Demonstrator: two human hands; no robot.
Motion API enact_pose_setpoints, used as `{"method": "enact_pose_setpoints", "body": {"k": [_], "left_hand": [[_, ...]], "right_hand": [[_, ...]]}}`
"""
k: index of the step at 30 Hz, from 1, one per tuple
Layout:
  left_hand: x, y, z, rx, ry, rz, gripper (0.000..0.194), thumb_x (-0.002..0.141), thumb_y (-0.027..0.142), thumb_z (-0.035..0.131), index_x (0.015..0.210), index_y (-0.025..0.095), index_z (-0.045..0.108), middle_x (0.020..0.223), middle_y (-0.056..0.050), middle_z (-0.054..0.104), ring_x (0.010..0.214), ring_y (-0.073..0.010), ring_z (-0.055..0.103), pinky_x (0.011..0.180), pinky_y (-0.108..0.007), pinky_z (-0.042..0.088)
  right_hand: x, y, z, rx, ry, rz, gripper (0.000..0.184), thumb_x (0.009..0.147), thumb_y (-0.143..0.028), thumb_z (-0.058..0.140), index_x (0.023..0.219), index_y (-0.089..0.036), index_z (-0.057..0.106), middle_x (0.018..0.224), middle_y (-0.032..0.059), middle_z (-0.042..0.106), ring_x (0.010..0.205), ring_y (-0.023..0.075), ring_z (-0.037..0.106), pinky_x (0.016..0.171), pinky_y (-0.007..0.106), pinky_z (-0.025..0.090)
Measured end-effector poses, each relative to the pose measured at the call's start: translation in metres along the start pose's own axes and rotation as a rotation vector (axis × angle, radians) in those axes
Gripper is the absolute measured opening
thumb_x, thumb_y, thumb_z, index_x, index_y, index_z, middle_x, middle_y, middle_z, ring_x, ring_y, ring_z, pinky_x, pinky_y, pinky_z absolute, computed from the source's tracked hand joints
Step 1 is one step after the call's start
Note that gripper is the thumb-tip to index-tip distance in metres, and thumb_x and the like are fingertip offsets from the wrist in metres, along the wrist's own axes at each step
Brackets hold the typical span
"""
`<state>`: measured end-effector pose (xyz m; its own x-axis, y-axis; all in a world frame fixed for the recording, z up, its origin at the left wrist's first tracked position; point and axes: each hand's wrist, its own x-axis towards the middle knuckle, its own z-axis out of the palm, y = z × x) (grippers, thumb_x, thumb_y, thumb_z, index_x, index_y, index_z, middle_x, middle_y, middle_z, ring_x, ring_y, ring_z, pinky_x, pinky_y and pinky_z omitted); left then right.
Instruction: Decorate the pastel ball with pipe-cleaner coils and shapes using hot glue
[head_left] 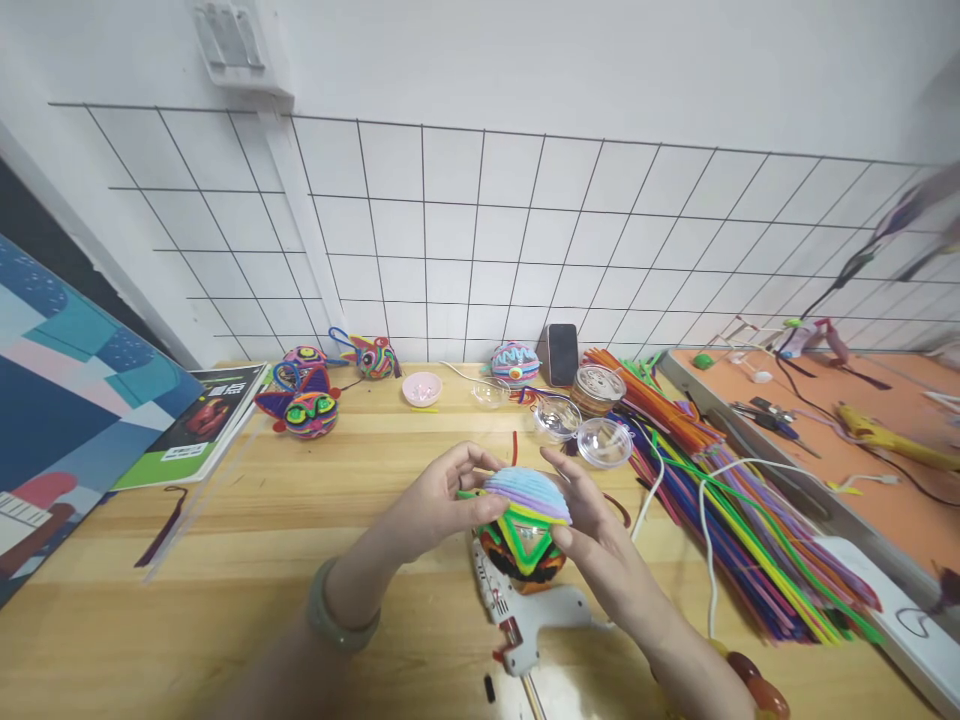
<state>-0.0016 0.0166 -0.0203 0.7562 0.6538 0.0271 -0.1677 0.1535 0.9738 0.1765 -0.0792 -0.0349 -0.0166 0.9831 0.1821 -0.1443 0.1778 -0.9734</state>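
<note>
Both my hands hold a ball covered in coiled pipe cleaners [525,525] just above the wooden table [247,560]. Its top is pale blue and purple, its front has a green and yellow triangle over orange and black. My left hand [439,505] grips the ball's left side with curled fingers. My right hand [592,525] cups its right side, thumb and fingers pressed to it. A white glue gun [525,620] lies on the table right under the ball.
A big pile of coloured pipe cleaners [742,510] lies to the right, with clear plastic half-spheres [604,442] beside it. Finished pipe-cleaner figures [304,405] stand at the back near a wire grid wall. A book [199,425] lies left. An orange mat [847,440] with tools sits far right.
</note>
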Motion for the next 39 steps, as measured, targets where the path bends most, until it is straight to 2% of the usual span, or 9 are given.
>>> {"method": "enact_pose_setpoints", "body": {"k": [6,12,16,23,32,39], "left_hand": [[0.001,-0.004,-0.002,0.027,-0.080,0.021,0.042,0.080,0.033,0.066,0.119,0.021,0.058,0.121,-0.010,0.062,0.111,-0.0243,0.057,0.094,-0.036,0.043],[0.005,-0.010,-0.002,-0.010,-0.146,0.077,0.041,0.083,0.033,0.061,0.122,0.021,0.061,0.128,-0.010,0.060,0.116,-0.0272,0.056,0.100,-0.039,0.041],[0.005,-0.015,-0.004,-0.028,-0.115,0.081,0.041,0.081,0.032,0.064,0.120,0.020,0.062,0.122,-0.011,0.064,0.113,-0.0267,0.058,0.099,-0.039,0.042],[0.004,-0.019,-0.006,-0.065,-0.071,0.052,0.043,0.077,0.033,0.068,0.118,0.020,0.063,0.121,-0.011,0.065,0.111,-0.0270,0.059,0.098,-0.040,0.043],[0.006,-0.020,-0.007,-0.001,-0.022,0.038,0.044,0.076,0.034,0.068,0.118,0.019,0.063,0.121,-0.011,0.065,0.113,-0.0276,0.058,0.099,-0.040,0.042],[0.007,-0.018,-0.003,0.028,-0.010,0.053,0.045,0.078,0.035,0.067,0.119,0.019,0.062,0.124,-0.010,0.063,0.114,-0.0262,0.057,0.098,-0.038,0.042]], "right_hand": [[0.004,0.006,-0.003,0.045,0.060,0.054,0.062,0.080,-0.040,0.066,0.136,-0.032,0.038,0.135,0.0080,0.051,0.129,0.0275,0.043,0.106,0.047,0.032],[0.007,0.013,-0.005,0.140,0.056,0.090,0.062,0.080,-0.037,0.067,0.136,-0.035,0.040,0.138,0.0064,0.049,0.130,0.0269,0.042,0.105,0.049,0.032],[0.007,0.009,-0.003,0.203,0.057,0.150,0.062,0.077,-0.037,0.070,0.134,-0.035,0.043,0.139,0.0067,0.049,0.131,0.0269,0.041,0.104,0.048,0.034],[0.008,0.000,0.002,0.326,0.044,0.216,0.063,0.074,-0.044,0.071,0.132,-0.031,0.048,0.131,0.0082,0.057,0.118,0.0277,0.055,0.100,0.047,0.039],[0.012,0.013,0.007,0.215,0.121,0.166,0.058,0.079,-0.037,0.069,0.132,-0.031,0.045,0.123,0.0043,0.061,0.118,0.0245,0.054,0.102,0.043,0.038],[0.012,0.011,0.004,0.216,0.107,0.215,0.053,0.080,-0.045,0.067,0.127,-0.029,0.050,0.130,0.0061,0.057,0.123,0.0265,0.050,0.104,0.046,0.036]]}}
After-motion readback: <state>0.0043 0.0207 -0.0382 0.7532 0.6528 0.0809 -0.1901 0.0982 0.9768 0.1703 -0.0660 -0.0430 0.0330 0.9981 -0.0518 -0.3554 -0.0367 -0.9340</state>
